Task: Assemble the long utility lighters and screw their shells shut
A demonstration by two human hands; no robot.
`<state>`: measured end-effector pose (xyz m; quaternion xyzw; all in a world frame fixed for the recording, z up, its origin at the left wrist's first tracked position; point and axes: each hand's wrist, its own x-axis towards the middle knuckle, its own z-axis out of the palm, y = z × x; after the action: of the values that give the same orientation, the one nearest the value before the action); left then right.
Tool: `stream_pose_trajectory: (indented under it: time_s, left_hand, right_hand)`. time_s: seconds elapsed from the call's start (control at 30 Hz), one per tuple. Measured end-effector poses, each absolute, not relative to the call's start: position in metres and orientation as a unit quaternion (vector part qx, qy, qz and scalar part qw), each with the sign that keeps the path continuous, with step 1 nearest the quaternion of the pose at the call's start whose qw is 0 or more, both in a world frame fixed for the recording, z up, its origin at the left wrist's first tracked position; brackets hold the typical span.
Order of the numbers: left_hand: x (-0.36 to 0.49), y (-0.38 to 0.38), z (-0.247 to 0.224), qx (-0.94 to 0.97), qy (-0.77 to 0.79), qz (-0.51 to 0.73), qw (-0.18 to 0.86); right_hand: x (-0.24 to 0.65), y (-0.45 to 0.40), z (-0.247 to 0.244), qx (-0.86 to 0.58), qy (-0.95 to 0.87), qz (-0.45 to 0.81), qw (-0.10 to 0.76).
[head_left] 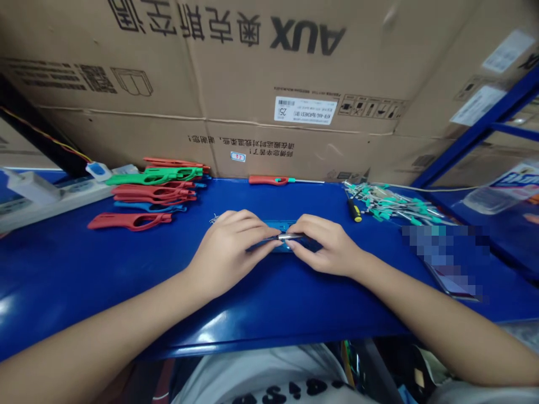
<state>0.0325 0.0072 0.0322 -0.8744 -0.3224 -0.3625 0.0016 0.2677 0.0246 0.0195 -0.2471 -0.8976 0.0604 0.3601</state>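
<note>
In the middle of the table, my left hand (236, 244) and my right hand (326, 241) meet with fingertips almost together. Both are closed in a pinch on a slim silver-and-black piece (286, 237), whose exact kind I cannot make out. Its ends are partly covered by my fingers. Directly beneath the hands lies a blue plastic part (278, 248), largely hidden by them. Some small thin metal bits (214, 218) show just behind my left hand.
Red, green and blue lighter casings (143, 193) are piled at left, near a white power strip (54, 205). A red lighter with a metal tube (269, 180) lies by the cardboard (252, 67). At right are a yellow-black screwdriver (354, 211), several green-ended metal tubes (391, 205) and a phone-like slab (450, 269).
</note>
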Motion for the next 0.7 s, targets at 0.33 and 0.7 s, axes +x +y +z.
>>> stream_pose_trajectory:
  time_s: [0.33,0.7]
  left_hand:
    - [0.0334,0.0041,0.0335,-0.857,-0.314,-0.408,-0.039]
    - [0.0339,0.0027,0.0368,-0.863,-0.293,-0.411,-0.025]
  right_hand:
    - [0.2786,0.0284,0.0202,-0.195,-0.921,-0.036,0.336]
    - [0.2779,0.0261,0.0246,-0.205,-0.932,-0.094,0.284]
